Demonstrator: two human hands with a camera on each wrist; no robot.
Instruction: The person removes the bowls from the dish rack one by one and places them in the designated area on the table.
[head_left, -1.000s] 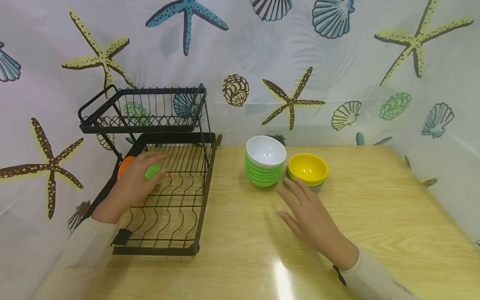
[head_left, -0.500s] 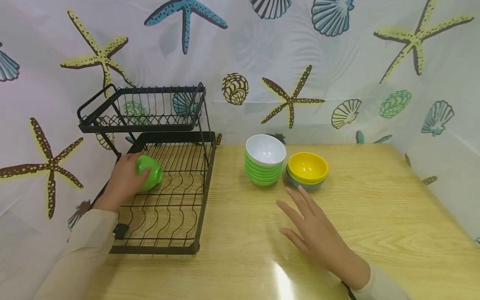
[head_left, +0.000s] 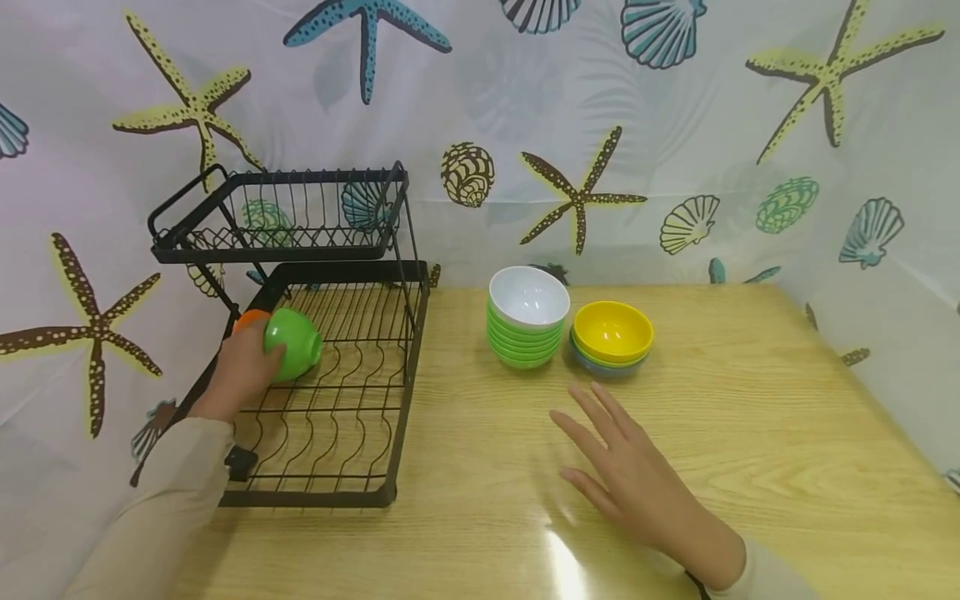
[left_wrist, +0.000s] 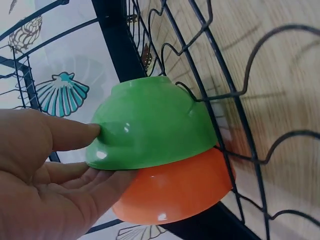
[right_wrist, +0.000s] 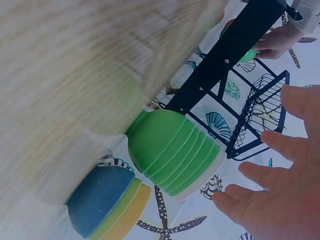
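My left hand (head_left: 243, 367) is at the left side of the dish rack's lower tier. It pinches a green bowl (head_left: 294, 343) near its rim, thumb on the outside and fingers tucked at the rim, as the left wrist view shows. The green bowl (left_wrist: 150, 127) stands tipped on its side among the wires. Right beside it an orange bowl (left_wrist: 175, 187) stands tilted the same way, partly hidden by the hand in the head view. My right hand (head_left: 637, 475) hovers over the table with spread fingers, holding nothing, in front of the stacked bowls.
A black two-tier dish rack (head_left: 405, 408) stands on the left of the wooden table (head_left: 480, 467). Behind my right hand are a stack of green bowls (head_left: 525, 337) with a white inside and a shorter stack topped by a yellow bowl (head_left: 613, 331). A patterned curtain (head_left: 675, 125) hangs behind.
My left hand has drawn back slightly to the left, so more of the green bowl shows; it stays in the same rack spot. The right hand has shifted a little toward the front right.
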